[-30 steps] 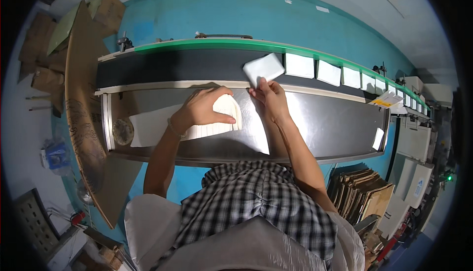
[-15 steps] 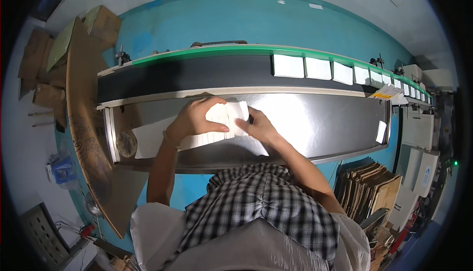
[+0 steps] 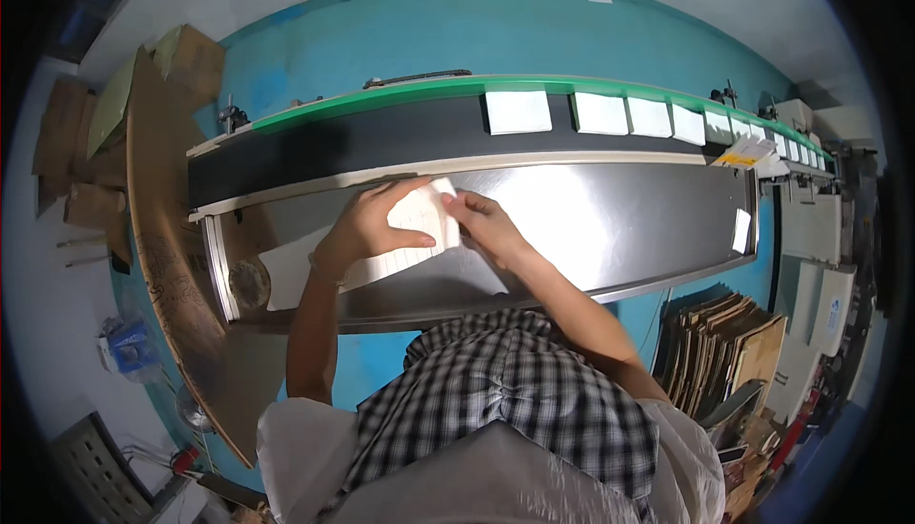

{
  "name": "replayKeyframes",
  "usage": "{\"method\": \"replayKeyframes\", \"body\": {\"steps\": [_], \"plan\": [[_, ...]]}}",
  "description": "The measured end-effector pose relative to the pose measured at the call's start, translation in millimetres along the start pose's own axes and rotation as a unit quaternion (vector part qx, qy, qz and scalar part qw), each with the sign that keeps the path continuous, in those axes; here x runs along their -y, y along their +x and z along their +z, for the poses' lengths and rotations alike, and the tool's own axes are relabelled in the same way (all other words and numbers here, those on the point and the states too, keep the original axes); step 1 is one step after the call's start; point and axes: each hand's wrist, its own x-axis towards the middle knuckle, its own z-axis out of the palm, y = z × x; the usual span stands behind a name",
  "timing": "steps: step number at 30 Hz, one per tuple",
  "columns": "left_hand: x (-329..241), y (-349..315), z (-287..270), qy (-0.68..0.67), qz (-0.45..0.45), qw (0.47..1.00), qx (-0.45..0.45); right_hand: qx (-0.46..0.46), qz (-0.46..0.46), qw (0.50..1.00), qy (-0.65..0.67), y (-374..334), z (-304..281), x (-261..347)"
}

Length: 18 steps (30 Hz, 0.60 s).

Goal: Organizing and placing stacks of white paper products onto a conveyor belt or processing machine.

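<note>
A long stack of thin white folded pieces point(image 3: 391, 262), perhaps paper, lies on its edges along the left part of a metal tray. My left hand point(image 3: 367, 226) curves over it, fingers at the far side and thumb on the near side, closed around its right end. At that end my right hand point(image 3: 486, 226) is closed, thumb and fingers pinching the upper corner of the endmost white piece point(image 3: 444, 188). Beyond the tray, flat white pieces point(image 3: 519, 112) stand in a row on a black strip point(image 3: 400, 143).
The metal tray point(image 3: 610, 228) has a raised rim, with a single white piece point(image 3: 741, 231) at its right end. A green rail point(image 3: 438, 88) backs the black strip. Cardboard point(image 3: 181, 286) walls the left side. Stacked cardboard sheets point(image 3: 715, 362) stand at lower right. A yellow-and-white card point(image 3: 745, 153) sticks out at right.
The row on the black strip reaches further left, with a gap beside its leftmost piece. My right hand has shifted slightly up and left against the stack's end. The whole view has shifted a little.
</note>
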Motion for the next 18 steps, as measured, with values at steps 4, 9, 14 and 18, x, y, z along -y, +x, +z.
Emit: {"method": "replayKeyframes", "body": {"steps": [4,9,14,18], "plan": [[10,2,-1,0.024,-0.016,0.999,0.017,-0.003,-0.124,0.943,-0.308,-2,-14,-4],[9,5,-4,0.040,-0.013,0.998,0.035,-0.143,-0.148,0.978,0.016,46,-21,18],[17,-4,-9,-0.001,-0.004,1.000,0.022,-0.037,-0.113,0.951,-0.284,-4,43,7],[22,-13,-19,0.003,-0.022,0.999,0.034,-0.057,-0.063,0.996,-0.038,2,42,-7]]}}
